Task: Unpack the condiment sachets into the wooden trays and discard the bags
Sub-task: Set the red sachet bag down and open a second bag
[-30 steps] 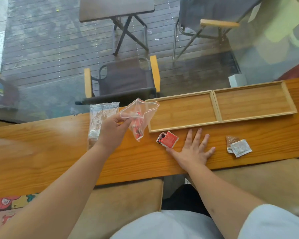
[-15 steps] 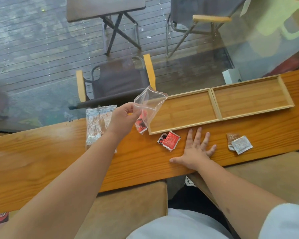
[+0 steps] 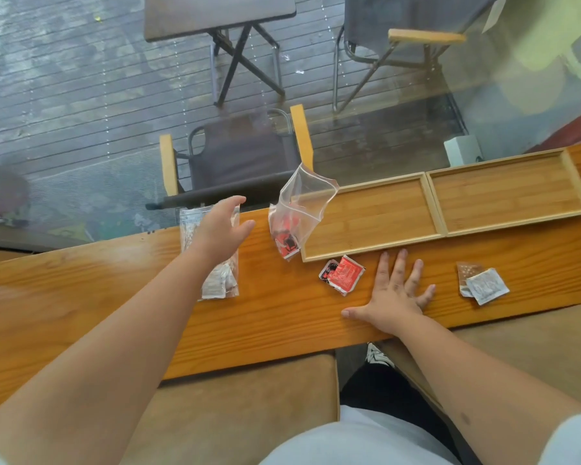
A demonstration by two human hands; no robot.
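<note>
Beside the clear bag (image 3: 299, 213), both hands' fingers (image 3: 239, 226) are spread, holding nothing.

Two wooden trays (image 3: 373, 223) (image 3: 510, 196) lie end to end, touching, along the far edge of the tabletop (image 3: 282, 317). Left of them a clear bag (image 3: 299, 213) holding sachets overlaps the left tray's near-left corner. Farther left lies a second bag (image 3: 220, 280). Before the left tray lie loose sachets (image 3: 342, 275); before the right tray, two overlapping sachets (image 3: 482, 283).
</note>
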